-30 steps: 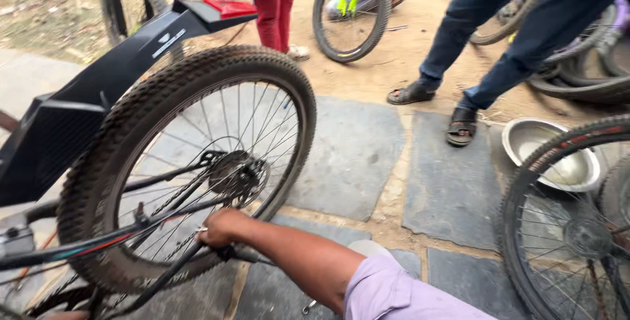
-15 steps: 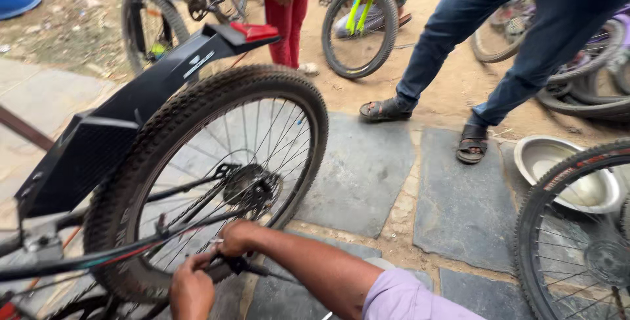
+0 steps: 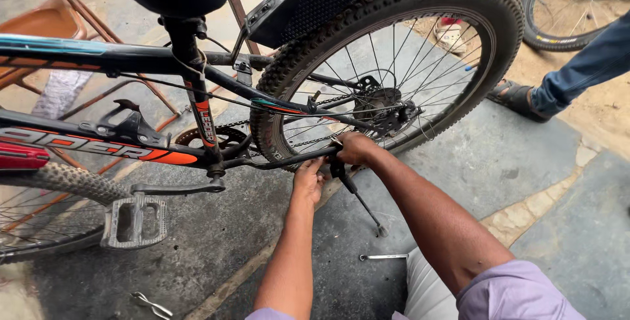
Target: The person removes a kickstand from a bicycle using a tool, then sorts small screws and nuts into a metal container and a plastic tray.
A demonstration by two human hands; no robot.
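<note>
A black bicycle with orange marks stands in front of me, its knobby rear wheel (image 3: 394, 51) at the upper middle. My right hand (image 3: 355, 148) is closed around the lower frame tube just below the rear hub (image 3: 384, 110), at the top of the kickstand (image 3: 357, 195). My left hand (image 3: 308, 179) grips the same tube (image 3: 275, 162) a little further forward. The kickstand slants down to the stone floor. The chain and sprocket (image 3: 203, 137) sit left of my hands.
A metal pedal (image 3: 134, 220) hangs at the lower left. A small spanner (image 3: 384, 256) lies on the floor near the kickstand foot, another tool (image 3: 151, 305) at the bottom left. A person's sandalled foot (image 3: 518, 99) and another bicycle wheel (image 3: 571, 11) are at the upper right.
My view has swung left and closer to the bicycle frame. My left hand has come up to the tube beside my right hand, which stays near the hub.
</note>
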